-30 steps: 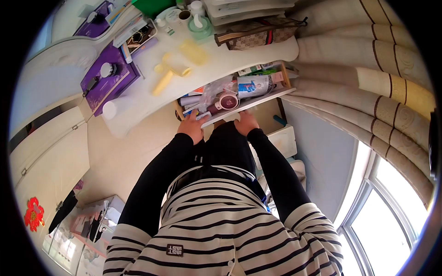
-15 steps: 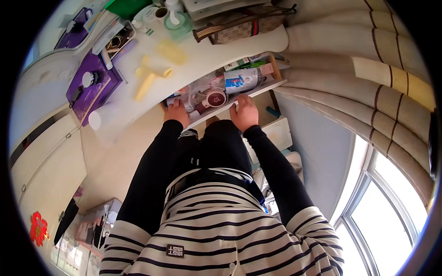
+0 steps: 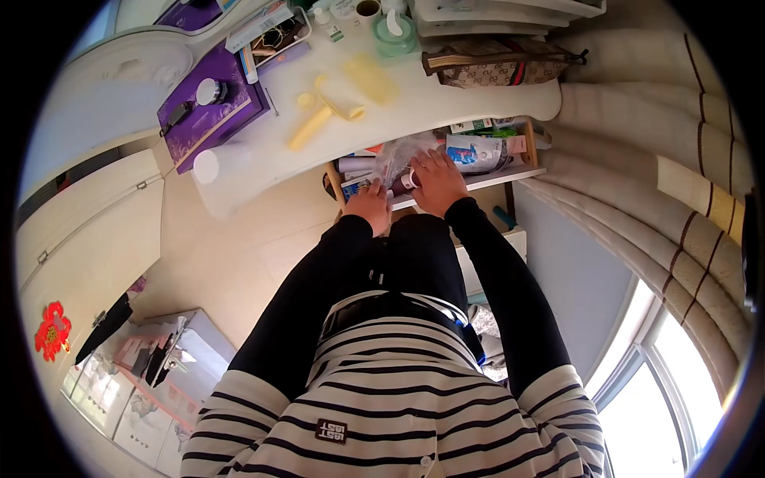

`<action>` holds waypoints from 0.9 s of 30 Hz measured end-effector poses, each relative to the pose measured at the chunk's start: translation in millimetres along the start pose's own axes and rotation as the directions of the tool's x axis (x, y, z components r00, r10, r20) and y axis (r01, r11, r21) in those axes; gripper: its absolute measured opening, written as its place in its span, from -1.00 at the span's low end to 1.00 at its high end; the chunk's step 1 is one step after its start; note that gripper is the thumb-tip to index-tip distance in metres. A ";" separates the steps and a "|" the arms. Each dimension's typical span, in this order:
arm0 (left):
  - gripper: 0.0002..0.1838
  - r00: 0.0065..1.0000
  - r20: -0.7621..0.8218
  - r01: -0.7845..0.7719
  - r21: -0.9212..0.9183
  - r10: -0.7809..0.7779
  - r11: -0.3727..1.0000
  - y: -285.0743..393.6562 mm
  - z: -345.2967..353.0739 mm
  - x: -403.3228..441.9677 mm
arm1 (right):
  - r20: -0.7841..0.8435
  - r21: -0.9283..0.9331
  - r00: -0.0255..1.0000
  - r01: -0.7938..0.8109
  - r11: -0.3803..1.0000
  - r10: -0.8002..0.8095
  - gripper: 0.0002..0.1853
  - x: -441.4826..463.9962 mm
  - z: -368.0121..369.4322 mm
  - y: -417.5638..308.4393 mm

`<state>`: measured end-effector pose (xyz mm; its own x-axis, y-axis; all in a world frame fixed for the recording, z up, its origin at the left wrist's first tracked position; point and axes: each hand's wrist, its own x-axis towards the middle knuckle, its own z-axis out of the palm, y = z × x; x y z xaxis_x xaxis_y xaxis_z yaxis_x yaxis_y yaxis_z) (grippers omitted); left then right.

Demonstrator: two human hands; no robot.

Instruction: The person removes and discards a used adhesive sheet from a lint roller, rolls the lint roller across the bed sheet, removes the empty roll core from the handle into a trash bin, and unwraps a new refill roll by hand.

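Both of my hands are inside the front of a pulled-out drawer [image 3: 502, 179]. My right hand [image 3: 438, 185] lies palm down, fingers stretched across a crumpled clear plastic bag [image 3: 402, 151] and a round pink-and-white object [image 3: 411, 179], mostly covered by it. My left hand [image 3: 370, 209] is at the drawer's front left, its fingers bent beside the round object's dark lower part; what they hold, if anything, is hidden. To the right of my right hand lies a white pouch with blue print [image 3: 472, 153].
On the white desktop [image 3: 470, 99] above stand a green pump bottle [image 3: 394, 33], a patterned zip bag [image 3: 502, 68] and a purple box [image 3: 211, 103]. Yellow shapes [image 3: 319, 119] lie nearer the middle. Curtains [image 3: 629, 167] hang at the right.
My right hand has left the drawer's front edge and moved in over the plastic bag and round object. My left hand has shifted toward it. The whole view has moved slightly.
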<state>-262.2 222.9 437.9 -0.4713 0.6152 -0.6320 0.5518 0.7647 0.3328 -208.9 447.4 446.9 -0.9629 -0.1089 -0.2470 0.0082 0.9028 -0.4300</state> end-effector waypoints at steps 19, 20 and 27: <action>-0.31 0.992 0.041 0.117 0.097 -0.122 0.988 -3.9 -20.8 10.5 | -0.360 0.068 0.866 -0.346 0.936 0.347 -0.39 -14.2 -6.4 35.7; -0.32 0.991 0.055 0.112 0.105 -0.118 0.988 -5.2 -22.6 12.0 | -0.344 -0.015 0.866 -0.392 0.920 0.363 -0.35 -18.0 2.7 47.7; -0.36 0.998 -0.002 0.066 0.207 -0.067 0.976 5.2 -35.0 14.7 | 0.038 -0.094 0.872 -0.483 0.871 0.487 -0.48 -44.8 -0.3 64.3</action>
<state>-290.4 242.6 454.8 -0.5086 0.5632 -0.6513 0.6498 0.7473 0.1388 -165.4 510.5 430.6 -0.8258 0.3295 -0.4577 0.4463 0.8780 -0.1732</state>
